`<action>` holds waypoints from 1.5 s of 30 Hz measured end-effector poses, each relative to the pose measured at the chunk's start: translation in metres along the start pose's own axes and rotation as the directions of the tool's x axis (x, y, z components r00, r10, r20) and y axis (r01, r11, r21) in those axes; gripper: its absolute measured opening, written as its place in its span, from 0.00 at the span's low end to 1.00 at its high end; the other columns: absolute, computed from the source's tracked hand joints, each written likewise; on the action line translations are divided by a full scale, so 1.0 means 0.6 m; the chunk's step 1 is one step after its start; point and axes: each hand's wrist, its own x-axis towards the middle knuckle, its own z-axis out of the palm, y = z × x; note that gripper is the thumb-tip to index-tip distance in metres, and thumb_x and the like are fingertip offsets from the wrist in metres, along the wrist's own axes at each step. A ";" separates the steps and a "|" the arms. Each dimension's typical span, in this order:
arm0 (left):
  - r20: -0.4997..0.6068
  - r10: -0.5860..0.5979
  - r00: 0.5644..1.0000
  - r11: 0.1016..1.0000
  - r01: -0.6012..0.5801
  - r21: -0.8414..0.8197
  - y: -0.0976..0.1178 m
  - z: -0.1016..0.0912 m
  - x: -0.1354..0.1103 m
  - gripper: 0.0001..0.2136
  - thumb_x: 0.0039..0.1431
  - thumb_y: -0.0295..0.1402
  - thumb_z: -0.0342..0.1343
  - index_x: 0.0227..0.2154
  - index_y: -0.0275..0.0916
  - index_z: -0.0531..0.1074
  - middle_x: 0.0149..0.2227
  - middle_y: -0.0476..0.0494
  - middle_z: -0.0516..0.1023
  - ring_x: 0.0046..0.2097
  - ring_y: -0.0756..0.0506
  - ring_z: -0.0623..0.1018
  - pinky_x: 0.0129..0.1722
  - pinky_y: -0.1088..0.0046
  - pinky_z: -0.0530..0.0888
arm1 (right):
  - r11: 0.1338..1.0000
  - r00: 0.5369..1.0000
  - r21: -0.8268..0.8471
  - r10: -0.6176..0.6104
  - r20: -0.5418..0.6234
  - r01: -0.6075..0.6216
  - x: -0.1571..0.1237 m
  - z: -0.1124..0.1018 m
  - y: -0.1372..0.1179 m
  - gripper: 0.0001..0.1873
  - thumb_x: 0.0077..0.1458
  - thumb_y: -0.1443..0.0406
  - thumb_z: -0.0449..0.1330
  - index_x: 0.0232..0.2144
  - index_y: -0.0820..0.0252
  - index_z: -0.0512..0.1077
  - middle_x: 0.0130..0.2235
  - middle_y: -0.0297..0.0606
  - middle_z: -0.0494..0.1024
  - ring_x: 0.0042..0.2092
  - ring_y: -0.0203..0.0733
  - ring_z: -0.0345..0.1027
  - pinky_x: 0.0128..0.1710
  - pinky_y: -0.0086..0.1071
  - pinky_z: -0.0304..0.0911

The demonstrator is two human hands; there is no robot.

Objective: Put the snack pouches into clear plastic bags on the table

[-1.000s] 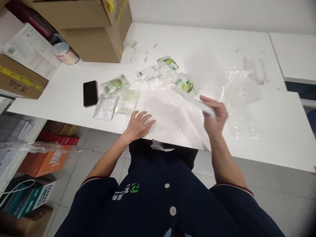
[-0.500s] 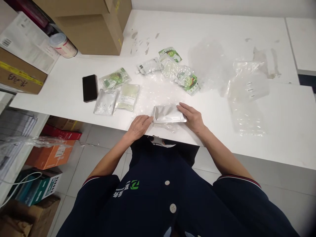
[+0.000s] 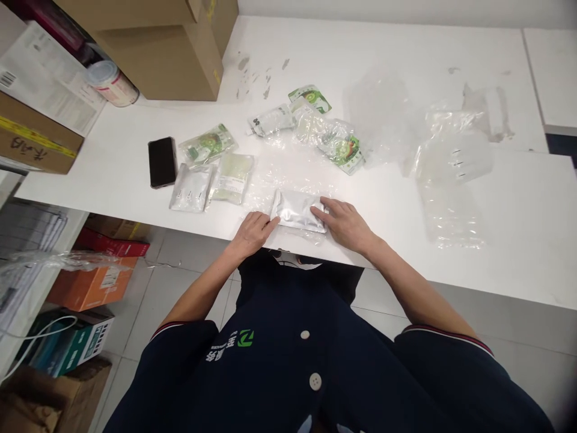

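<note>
Both hands rest at the near edge of the white counter (image 3: 451, 54), fingers flat on a silver foil pouch (image 3: 297, 210) that lies on a clear plastic sheet (image 3: 288, 174). The left hand (image 3: 252, 233) touches the pouch's left end with its fingertips; the right hand (image 3: 345, 221) presses on the right end. Neither hand is closed around it. Further left along the near edge lie two more pouches (image 3: 211, 183) and a black phone (image 3: 161, 161). Toward the middle sit green kiwi-printed packets (image 3: 345, 150), and crumpled clear bags (image 3: 453, 159) lie toward the right edge. Cardboard boxes (image 3: 166, 54) stand at the far left corner.
</note>
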 end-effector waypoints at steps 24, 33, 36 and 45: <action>0.171 -0.203 0.964 0.979 0.201 0.031 -0.063 -0.024 0.216 0.12 0.65 0.27 0.46 0.45 0.38 0.74 0.46 0.33 0.73 0.50 0.35 0.70 0.45 0.55 0.67 | 0.743 0.861 0.449 0.488 0.146 -0.497 0.144 -0.038 0.083 0.19 0.63 0.57 0.49 0.22 0.57 0.61 0.26 0.37 0.70 0.31 0.40 0.64 0.33 0.34 0.60; 0.571 -0.075 0.818 0.982 0.159 -0.098 -0.061 0.024 0.182 0.38 0.50 0.21 0.51 0.67 0.41 0.53 0.70 0.32 0.53 0.68 0.30 0.58 0.61 0.47 0.61 | 0.863 0.814 0.155 0.504 -0.289 -0.480 0.140 -0.011 0.041 0.28 0.58 0.64 0.59 0.61 0.60 0.64 0.64 0.58 0.63 0.60 0.65 0.60 0.53 0.58 0.61; 0.575 -0.090 0.813 0.992 0.125 -0.022 -0.062 0.033 0.201 0.36 0.51 0.17 0.48 0.65 0.39 0.56 0.68 0.30 0.57 0.66 0.31 0.62 0.58 0.50 0.66 | 0.947 0.942 0.187 0.293 -0.164 -0.262 0.128 -0.004 0.048 0.22 0.65 0.63 0.51 0.58 0.61 0.69 0.64 0.52 0.66 0.67 0.58 0.54 0.63 0.55 0.53; 0.565 -0.022 0.825 0.971 0.153 -0.184 -0.044 -0.041 0.168 0.21 0.61 0.23 0.42 0.54 0.45 0.69 0.42 0.42 0.81 0.38 0.41 0.80 0.41 0.64 0.70 | 0.899 0.983 0.420 0.167 -0.071 -0.123 0.011 -0.011 0.023 0.22 0.65 0.57 0.49 0.56 0.56 0.70 0.57 0.46 0.75 0.61 0.52 0.66 0.58 0.51 0.63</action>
